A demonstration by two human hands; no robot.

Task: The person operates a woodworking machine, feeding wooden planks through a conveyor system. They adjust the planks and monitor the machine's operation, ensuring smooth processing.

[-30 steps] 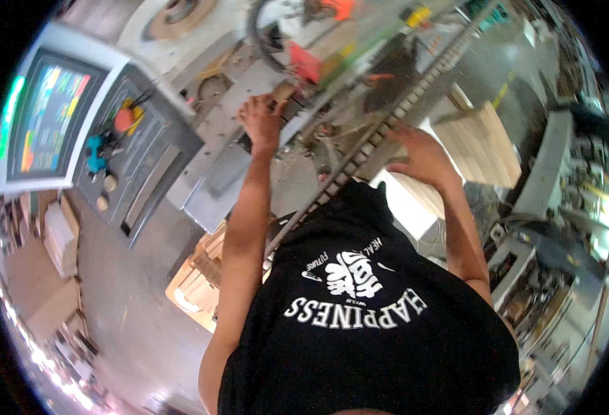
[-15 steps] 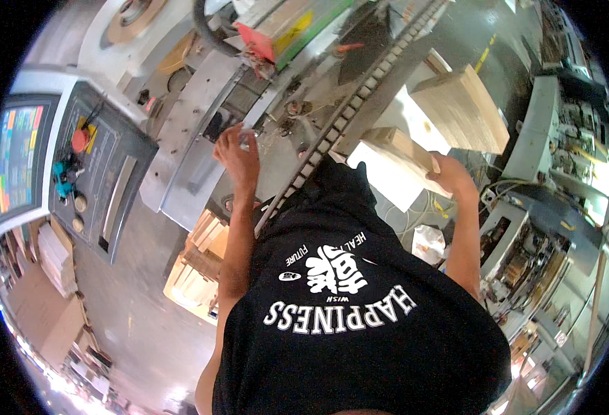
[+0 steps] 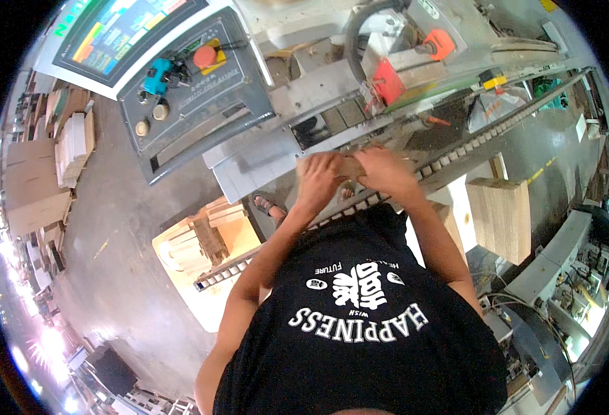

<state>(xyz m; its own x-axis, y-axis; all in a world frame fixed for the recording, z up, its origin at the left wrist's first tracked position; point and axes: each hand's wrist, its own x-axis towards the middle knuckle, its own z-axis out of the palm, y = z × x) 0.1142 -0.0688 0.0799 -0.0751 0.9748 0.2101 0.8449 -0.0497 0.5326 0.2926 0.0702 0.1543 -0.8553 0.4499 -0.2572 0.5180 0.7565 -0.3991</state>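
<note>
From my screen I see both hands meeting over a small wooden block point(image 3: 351, 167), which lies on the grey machine bed point(image 3: 263, 162) just before the toothed conveyor rail point(image 3: 456, 155). The left hand point(image 3: 318, 174) has its fingers curled together and pressed on the left end of the block; the thumb side is turned to me, so I cannot tell how tight the grip is. The right hand point(image 3: 382, 171) covers the right end, fingers bent down and closed around the wood — only a short part of the block shows between the two hands.

Both forearms come up from the lower edge and bend inward, the elbows wide, the wrists near each other. The person wears a black shirt with white print and leans over the machine.

Behind the hands stands a red lever point(image 3: 389, 81) and an orange knob point(image 3: 437, 45). To the left is the control panel point(image 3: 194, 83) with a red button — above it a coloured screen point(image 3: 121, 31). A stack of pale wooden boards point(image 3: 499, 218) stands at the right, and cut pieces lie in a crate point(image 3: 204, 242) below the left arm.
</note>
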